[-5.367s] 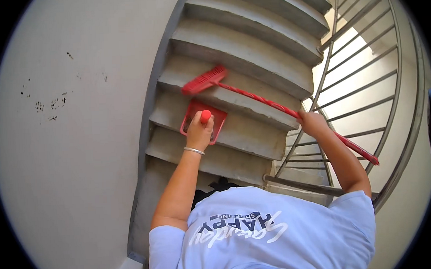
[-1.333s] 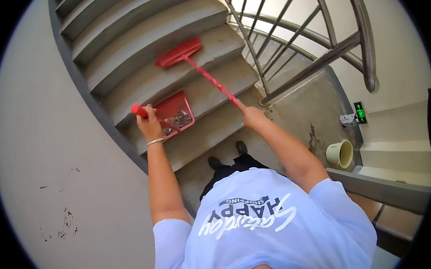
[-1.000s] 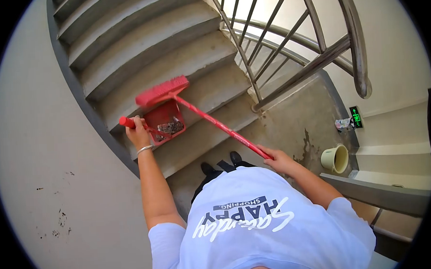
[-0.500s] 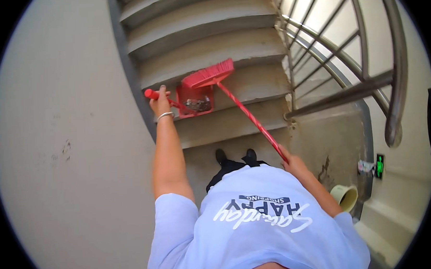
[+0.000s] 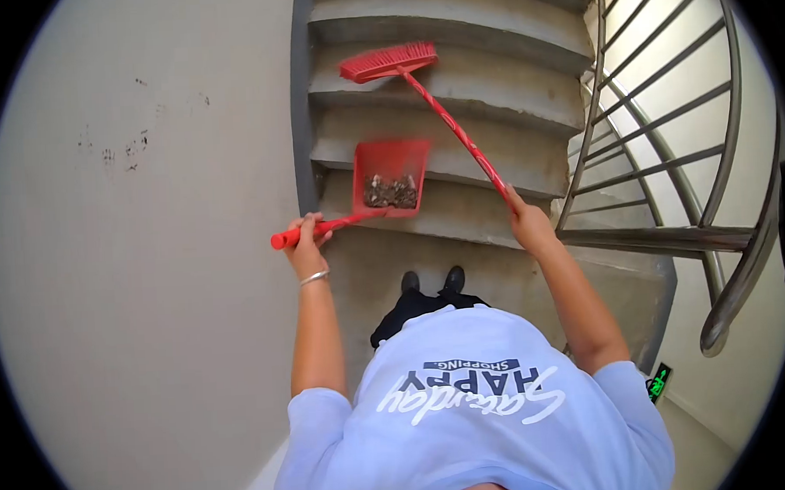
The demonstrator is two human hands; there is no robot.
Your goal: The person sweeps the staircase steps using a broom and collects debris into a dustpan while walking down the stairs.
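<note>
My left hand (image 5: pixel 307 244) is wrapped round the end of the red handle of a dustpan (image 5: pixel 392 156), with a bracelet on that wrist. A heap of grey debris (image 5: pixel 390 192) lies in the pan, near its handle side. The pan overlaps the lowest steps in this view. In my right hand (image 5: pixel 530 221) is the upper end of a long red handle belonging to a broom (image 5: pixel 388 63). Its red head, bristles facing up the stairs, is over a higher step, apart from the dustpan.
Curved concrete stairs (image 5: pixel 529 151) rise ahead of my feet (image 5: pixel 431 280). A plain wall (image 5: pixel 150 299) borders them on the left, and a metal railing (image 5: pixel 664 237) runs along the right. Low on the right wall is a green-lit sign (image 5: pixel 659 382).
The broom head has moved up and away from the dustpan, over a higher step. My left hand has come lower and nearer my body, the dustpan handle now pointing left. The view has shifted.
</note>
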